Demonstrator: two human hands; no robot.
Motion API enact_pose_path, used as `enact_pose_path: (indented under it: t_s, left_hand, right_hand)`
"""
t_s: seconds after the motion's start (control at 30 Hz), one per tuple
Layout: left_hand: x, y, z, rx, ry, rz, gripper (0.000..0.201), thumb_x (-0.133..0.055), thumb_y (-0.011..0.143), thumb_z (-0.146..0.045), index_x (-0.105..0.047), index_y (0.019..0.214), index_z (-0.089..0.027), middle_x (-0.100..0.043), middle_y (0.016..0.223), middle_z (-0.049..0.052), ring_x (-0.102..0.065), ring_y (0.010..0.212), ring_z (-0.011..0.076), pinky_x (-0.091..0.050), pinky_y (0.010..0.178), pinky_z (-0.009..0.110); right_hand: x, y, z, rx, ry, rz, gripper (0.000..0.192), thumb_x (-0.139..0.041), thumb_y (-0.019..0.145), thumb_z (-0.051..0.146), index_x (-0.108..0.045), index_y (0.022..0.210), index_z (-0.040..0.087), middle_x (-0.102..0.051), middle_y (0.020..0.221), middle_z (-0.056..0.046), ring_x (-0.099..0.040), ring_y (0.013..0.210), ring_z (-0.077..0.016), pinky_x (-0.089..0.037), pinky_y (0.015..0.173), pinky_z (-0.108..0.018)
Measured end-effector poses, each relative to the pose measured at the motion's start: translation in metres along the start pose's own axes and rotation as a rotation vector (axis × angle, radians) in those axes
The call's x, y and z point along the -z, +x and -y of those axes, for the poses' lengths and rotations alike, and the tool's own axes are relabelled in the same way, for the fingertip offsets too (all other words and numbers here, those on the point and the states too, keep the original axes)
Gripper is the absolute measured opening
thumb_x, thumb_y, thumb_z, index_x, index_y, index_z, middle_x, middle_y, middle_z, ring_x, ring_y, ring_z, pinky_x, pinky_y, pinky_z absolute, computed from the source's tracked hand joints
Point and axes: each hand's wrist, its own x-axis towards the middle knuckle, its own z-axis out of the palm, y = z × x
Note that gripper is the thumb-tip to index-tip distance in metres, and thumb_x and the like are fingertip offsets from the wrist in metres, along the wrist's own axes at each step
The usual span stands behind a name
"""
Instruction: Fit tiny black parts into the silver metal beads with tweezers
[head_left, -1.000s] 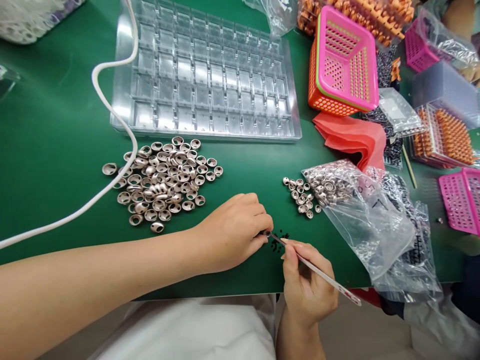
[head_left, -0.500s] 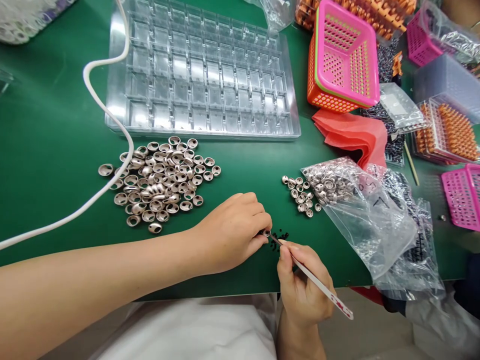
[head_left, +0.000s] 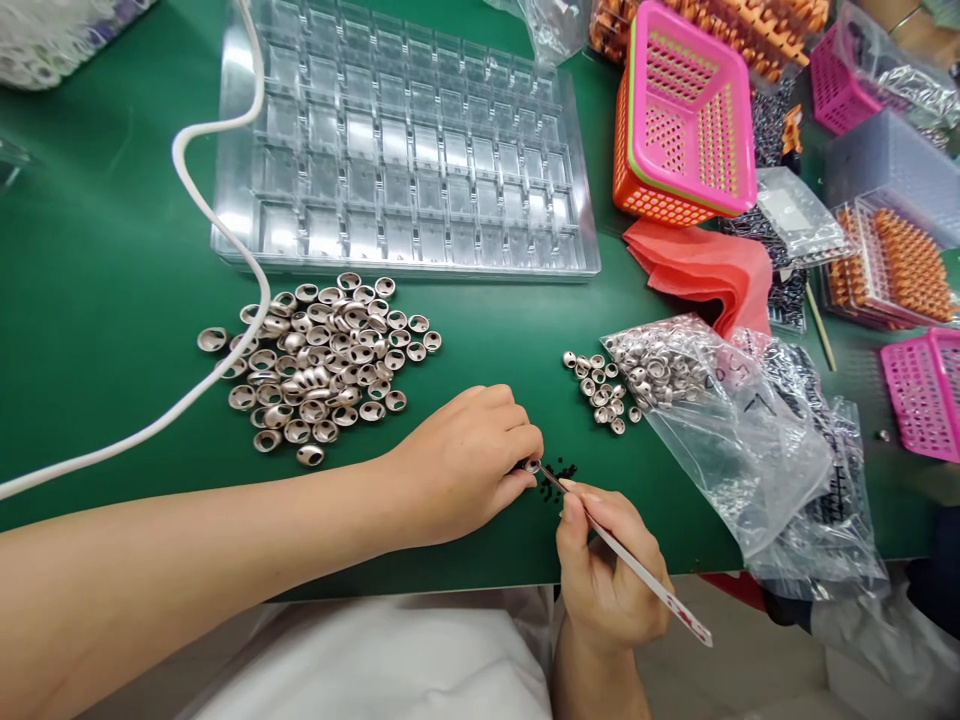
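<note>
My left hand (head_left: 469,465) is closed, pinching a small silvery metal cup (head_left: 532,466) between thumb and fingers just above the table. My right hand (head_left: 615,565) grips slim tweezers (head_left: 637,568), pale with red marks near the back end. Their thin dark tip reaches the cup at my left fingertips. Right by the tip lies a scatter of tiny black pieces (head_left: 559,478), partly covered by my right fingers. Left of my hands spreads a big pile of silvery metal cups (head_left: 322,360) with holes. Smaller silvery parts (head_left: 600,390) lie loose to the right.
A clear compartment tray (head_left: 412,150) lies at the back, with a white cable (head_left: 180,150) crossing its left side. To the right are a plastic bag of metal parts (head_left: 667,370), red cloth (head_left: 705,265), stacked baskets (head_left: 686,110) and trays of orange pieces (head_left: 892,260).
Both hands keep nearly the same place. The tweezers and my right hand have shifted very slightly to the right, and the tip stays at the cup.
</note>
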Motion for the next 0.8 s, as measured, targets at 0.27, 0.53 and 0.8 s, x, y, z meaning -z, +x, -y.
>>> enact_pose_path:
  t_s: [0.27, 0.53, 0.8]
  left_hand:
    - [-0.0025, -0.0006, 0.0008, -0.001, -0.037, -0.024, 0.003, -0.069, 0.088, -0.016, -0.068, 0.087, -0.019, -0.067, 0.081, 0.001, -0.053, 0.084, 0.0191, -0.039, 0.076, 0.034]
    - [0.0054, 0.0007, -0.0042, 0.015, -0.035, 0.028, 0.007, -0.065, 0.09, -0.014, -0.071, 0.09, -0.017, -0.068, 0.084, 0.002, -0.054, 0.086, 0.0194, -0.04, 0.077, 0.035]
    - [0.0044, 0.0008, -0.0036, 0.007, -0.027, 0.015, 0.009, -0.064, 0.091, -0.013, -0.072, 0.092, -0.018, -0.069, 0.086, 0.003, -0.054, 0.086, 0.0196, -0.04, 0.077, 0.035]
  right_hand:
    - [0.0029, -0.0006, -0.0041, -0.049, 0.087, 0.077, 0.036, -0.072, 0.082, 0.001, -0.065, 0.113, 0.019, -0.077, 0.096, -0.005, -0.077, 0.083, -0.0175, -0.067, 0.068, -0.032]
    - [0.0038, -0.0012, -0.0053, -0.033, 0.089, 0.104, 0.036, -0.072, 0.082, 0.001, -0.064, 0.112, 0.019, -0.077, 0.096, -0.005, -0.077, 0.084, -0.0176, -0.067, 0.068, -0.032]
    - [0.0038, -0.0015, -0.0058, -0.049, 0.1, 0.118, 0.036, -0.072, 0.082, 0.0, -0.064, 0.112, 0.019, -0.077, 0.097, -0.006, -0.077, 0.085, -0.0182, -0.067, 0.07, -0.033]
